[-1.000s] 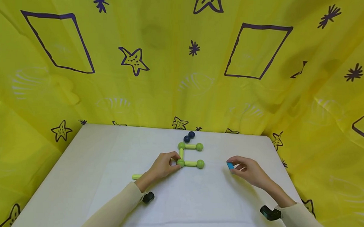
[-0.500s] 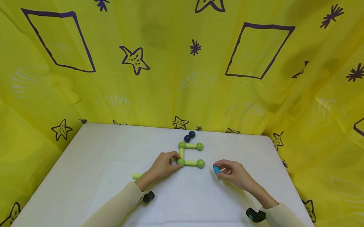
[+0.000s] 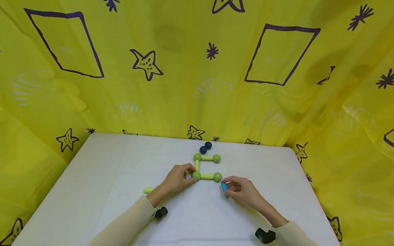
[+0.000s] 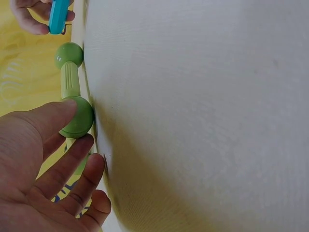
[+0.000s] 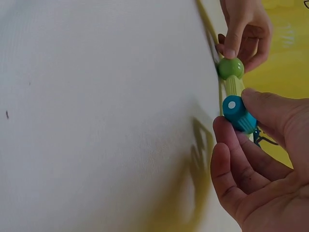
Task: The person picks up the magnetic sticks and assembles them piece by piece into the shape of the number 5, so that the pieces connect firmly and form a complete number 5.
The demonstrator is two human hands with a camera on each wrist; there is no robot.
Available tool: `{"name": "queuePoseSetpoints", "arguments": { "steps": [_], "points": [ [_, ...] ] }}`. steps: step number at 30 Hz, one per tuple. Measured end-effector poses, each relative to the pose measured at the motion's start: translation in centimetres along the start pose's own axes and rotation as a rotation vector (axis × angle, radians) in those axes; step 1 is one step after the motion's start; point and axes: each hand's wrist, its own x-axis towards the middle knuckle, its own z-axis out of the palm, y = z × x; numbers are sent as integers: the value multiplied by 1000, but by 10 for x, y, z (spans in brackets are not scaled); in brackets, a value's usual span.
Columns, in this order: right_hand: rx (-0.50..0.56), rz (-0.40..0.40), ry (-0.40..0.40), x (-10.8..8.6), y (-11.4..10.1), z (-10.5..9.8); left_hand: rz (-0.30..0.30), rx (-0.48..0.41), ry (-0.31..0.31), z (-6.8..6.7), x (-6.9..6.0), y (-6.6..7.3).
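Observation:
Green balls joined by yellow-green rods form a C-shaped frame [image 3: 207,176] on the table, its gap facing right. My left hand [image 3: 177,180] pinches the near-left green ball [image 4: 79,118] between thumb and fingers. Just right of the near-right green ball [image 3: 217,177], my right hand [image 3: 245,191] pinches a blue rod [image 3: 224,188]. In the right wrist view, a white dot marks the end of this blue rod [image 5: 240,114]. The rod and the near-right ball look apart in the head view.
Two dark blue balls [image 3: 205,147] lie behind the frame. A loose yellow-green rod [image 3: 148,190] lies by my left wrist, partly hidden by it. A yellow patterned curtain [image 3: 171,100] stands around the back and sides of the white table [image 3: 117,160].
My right hand has moved left with the blue rod, coming close to the near-right green ball. My left hand stays on its ball, and the frame has not moved.

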Motion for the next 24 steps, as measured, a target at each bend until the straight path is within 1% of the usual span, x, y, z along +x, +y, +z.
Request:
{"name": "queuePoseSetpoints", "arguments": {
  "steps": [5, 9, 14, 18, 24],
  "points": [
    [-2, 7, 12, 2, -1, 7, 23, 11, 12, -1, 0, 1],
    [2, 15, 16, 4, -1, 13, 23, 13, 11, -1, 0, 2],
    [-14, 58, 41, 8, -1, 18, 26, 13, 7, -1, 0, 2],
    [2, 99, 63, 10, -2, 21, 24, 13, 5, 0, 0, 2],
    [20, 121, 80, 11, -4, 23, 19, 17, 9, 0, 0, 0]
  ]
}}
